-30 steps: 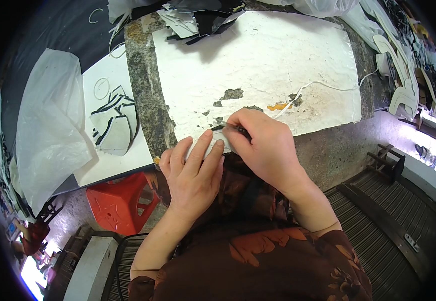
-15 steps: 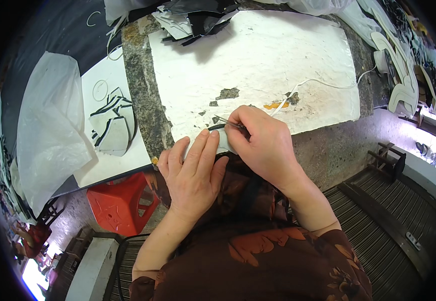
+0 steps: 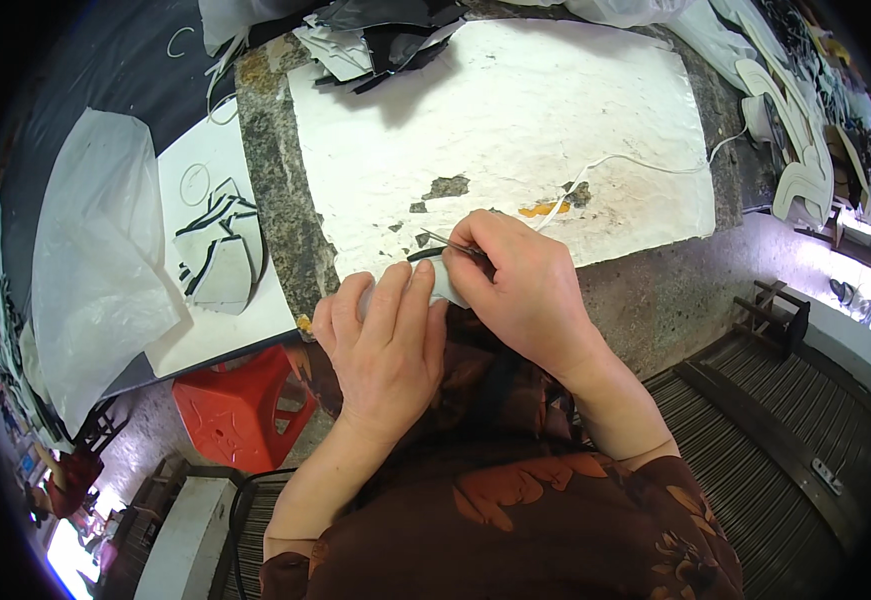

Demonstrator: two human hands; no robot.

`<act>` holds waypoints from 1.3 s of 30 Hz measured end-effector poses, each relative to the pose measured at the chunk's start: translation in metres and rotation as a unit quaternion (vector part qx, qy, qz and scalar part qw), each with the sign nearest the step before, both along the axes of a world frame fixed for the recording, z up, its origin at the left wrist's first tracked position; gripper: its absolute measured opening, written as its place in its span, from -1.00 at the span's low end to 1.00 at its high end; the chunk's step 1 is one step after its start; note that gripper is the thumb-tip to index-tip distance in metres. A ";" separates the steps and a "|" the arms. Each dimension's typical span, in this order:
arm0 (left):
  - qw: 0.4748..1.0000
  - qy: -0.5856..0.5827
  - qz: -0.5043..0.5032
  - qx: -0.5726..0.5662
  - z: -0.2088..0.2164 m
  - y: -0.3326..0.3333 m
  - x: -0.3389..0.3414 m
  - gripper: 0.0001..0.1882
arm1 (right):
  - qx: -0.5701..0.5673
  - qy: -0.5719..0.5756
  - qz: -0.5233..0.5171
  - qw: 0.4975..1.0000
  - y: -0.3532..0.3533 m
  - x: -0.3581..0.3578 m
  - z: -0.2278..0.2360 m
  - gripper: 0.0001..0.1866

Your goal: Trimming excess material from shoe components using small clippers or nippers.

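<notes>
My right hand (image 3: 525,285) is closed around a thin, pointed metal tool (image 3: 439,239), its tip sticking out to the left past my fingers. Most of the tool is hidden, so its exact kind is unclear. Below the tip lies a small pale grey piece (image 3: 443,284) with a black folded edge (image 3: 422,254), near the front edge of the work surface. My left hand (image 3: 380,350) rests on this piece with fingers stretched out, the fingertips close to the black edge. Both hands cover much of the piece.
A worn white sheet (image 3: 515,100) covers the stone slab (image 3: 280,170). Similar black-edged pieces (image 3: 225,270) lie at left, beside a plastic bag (image 3: 105,240). A black-and-white stack (image 3: 375,40) sits at the back. A white cord (image 3: 645,165) crosses the sheet; a red stool (image 3: 230,415) stands below.
The view has shifted slightly. My left fingertips sit a little lower, exposing more of the piece and its black edge. My right hand keeps its hold on the tool.
</notes>
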State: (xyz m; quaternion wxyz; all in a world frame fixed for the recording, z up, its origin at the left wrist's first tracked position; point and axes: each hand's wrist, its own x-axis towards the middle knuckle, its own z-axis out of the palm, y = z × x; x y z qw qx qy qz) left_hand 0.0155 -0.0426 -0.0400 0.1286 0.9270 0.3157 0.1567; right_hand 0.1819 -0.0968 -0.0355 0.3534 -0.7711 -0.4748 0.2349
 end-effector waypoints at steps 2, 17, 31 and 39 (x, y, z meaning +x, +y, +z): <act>1.000 -0.006 -0.003 0.011 0.000 0.002 0.002 -0.61 | -0.002 0.012 0.000 1.000 0.000 0.001 0.002 -0.95; 1.000 -0.026 -0.001 0.005 -0.002 0.005 0.007 -0.70 | -0.061 0.023 -0.025 0.998 -0.010 0.010 0.011 -0.93; 0.999 0.023 -0.023 -0.009 0.003 0.004 0.009 -0.48 | -0.053 0.003 -0.029 0.998 -0.014 0.024 0.012 -0.91; 0.999 0.038 -0.031 -0.001 0.003 0.003 0.011 -0.43 | -0.047 -0.008 -0.028 0.998 -0.014 0.028 0.010 -0.90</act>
